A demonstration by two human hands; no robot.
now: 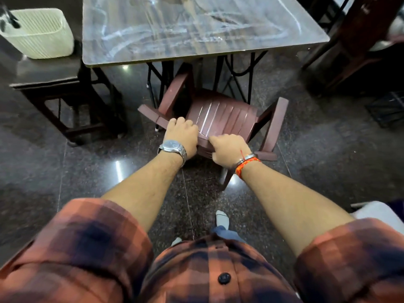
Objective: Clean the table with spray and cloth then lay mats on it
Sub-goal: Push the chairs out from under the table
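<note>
Plaid shirt [196, 270] nearest; left grip [181, 134], right grip [229, 149] clutch chair [220, 114]; table [196, 29] beyond.

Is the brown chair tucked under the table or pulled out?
Partly in: the chair has its front beneath the table edge, back clear of it. The left hand and right hand grip its top.

Brown plastic chair [220, 114], pale ribbed basket [41, 33] on dark side table [43, 71], glossy speckled floor [328, 149]

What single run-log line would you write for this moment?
left hand grips plastic chair back | right hand grips it too | table streaked, no mats laid
</note>
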